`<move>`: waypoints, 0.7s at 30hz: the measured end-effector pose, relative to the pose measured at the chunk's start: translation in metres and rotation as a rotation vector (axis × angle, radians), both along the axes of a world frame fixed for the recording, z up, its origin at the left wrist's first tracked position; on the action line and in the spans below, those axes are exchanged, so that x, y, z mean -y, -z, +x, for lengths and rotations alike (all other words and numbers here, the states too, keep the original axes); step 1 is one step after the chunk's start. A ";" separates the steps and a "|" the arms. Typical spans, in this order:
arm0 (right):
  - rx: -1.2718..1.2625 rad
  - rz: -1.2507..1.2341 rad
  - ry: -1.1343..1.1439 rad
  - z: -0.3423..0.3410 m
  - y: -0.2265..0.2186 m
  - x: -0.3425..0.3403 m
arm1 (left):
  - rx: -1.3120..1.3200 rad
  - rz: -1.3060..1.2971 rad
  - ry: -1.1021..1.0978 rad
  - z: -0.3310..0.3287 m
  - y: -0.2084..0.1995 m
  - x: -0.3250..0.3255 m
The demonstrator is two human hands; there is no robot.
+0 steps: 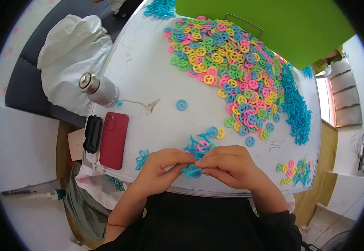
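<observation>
Close to the table's near edge, my left hand (164, 168) and my right hand (232, 166) meet with thumbs and forefingers pinched. Small blue branching plastic pieces (189, 170) are between their fingertips; how these join is hidden by the fingers. Just beyond lie more blue branched pieces (194, 142), a pink ring-shaped disc (203, 145) and a yellow wheel-shaped disc (220, 133). Left of my left hand is a little cluster of blue pieces (142, 159). A single blue disc (182, 105) rests farther up the white table.
A large heap of coloured wheel-shaped discs (236, 62) covers the far right, bordered by blue branched pieces (295, 106). A green board (270, 25) stands behind. On the left are a steel bottle (102, 91), a red phone (114, 141) and a black case (92, 134).
</observation>
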State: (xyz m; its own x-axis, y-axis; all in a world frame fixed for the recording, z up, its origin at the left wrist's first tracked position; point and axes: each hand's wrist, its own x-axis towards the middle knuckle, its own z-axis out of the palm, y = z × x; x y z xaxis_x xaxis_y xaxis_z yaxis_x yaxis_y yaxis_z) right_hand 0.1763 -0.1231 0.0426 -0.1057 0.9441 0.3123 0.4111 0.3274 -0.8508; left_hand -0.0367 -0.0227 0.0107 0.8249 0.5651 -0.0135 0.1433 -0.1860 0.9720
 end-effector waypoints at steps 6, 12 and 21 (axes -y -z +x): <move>0.021 -0.106 0.052 -0.004 0.003 0.001 | 0.232 0.098 -0.151 0.010 -0.023 -0.002; -0.060 -0.230 0.118 -0.003 0.007 0.004 | -0.101 0.157 0.019 0.010 -0.017 0.002; 0.887 -0.109 0.812 0.083 0.032 -0.003 | 0.018 -0.064 -0.287 0.007 0.001 0.004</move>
